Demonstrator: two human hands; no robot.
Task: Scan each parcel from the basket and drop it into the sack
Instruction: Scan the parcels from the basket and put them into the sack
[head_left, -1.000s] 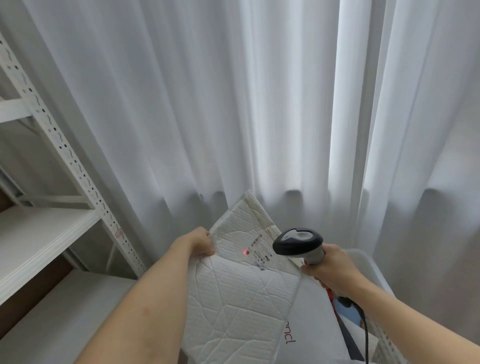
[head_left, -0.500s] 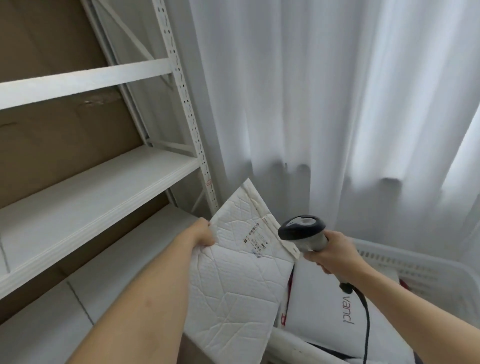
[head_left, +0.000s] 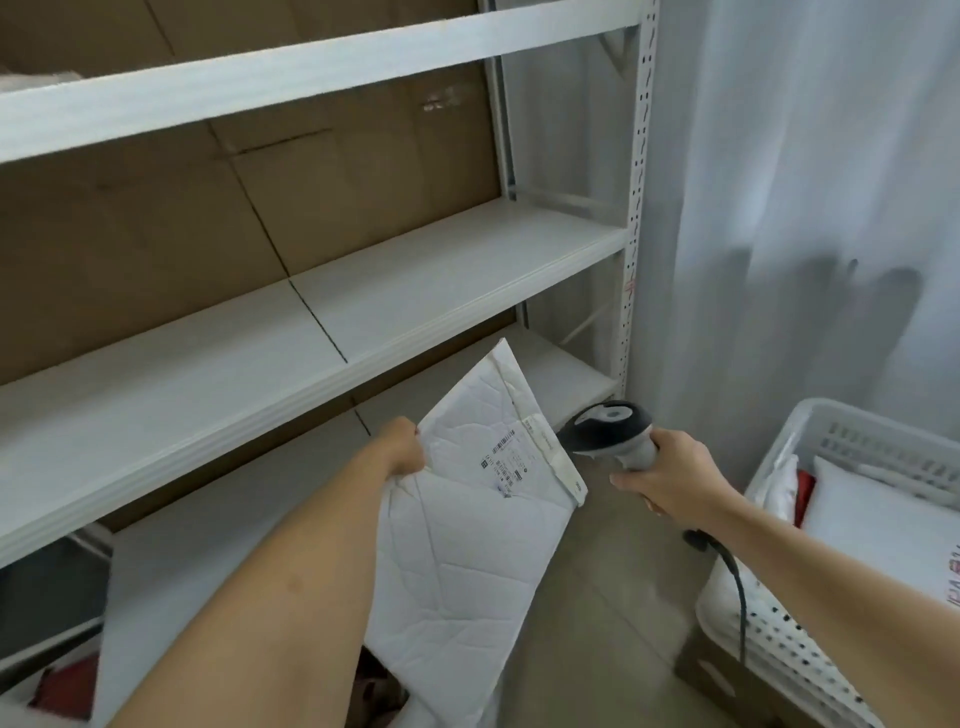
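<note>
Swinging left since earlier, hands carry parcel (head_left: 467, 525) and scanner (head_left: 615, 428) shelfward.

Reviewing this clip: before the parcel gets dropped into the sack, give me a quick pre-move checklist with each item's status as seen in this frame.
1. Parcel held firmly: ok. The left hand grips the white padded mailer at its edge.
2. Label faces up: ok. The barcode label is visible.
3. Scan registered: cannot tell. No scanner light shows on the label.
4. Scanner secured: ok. The right hand grips the scanner by its handle.
5. Sack mouth open beneath the mailer: cannot tell. The mailer and the left arm hide that area.
6. Cord clear: ok. The scanner cord hangs beside the basket, away from the mailer.
</note>
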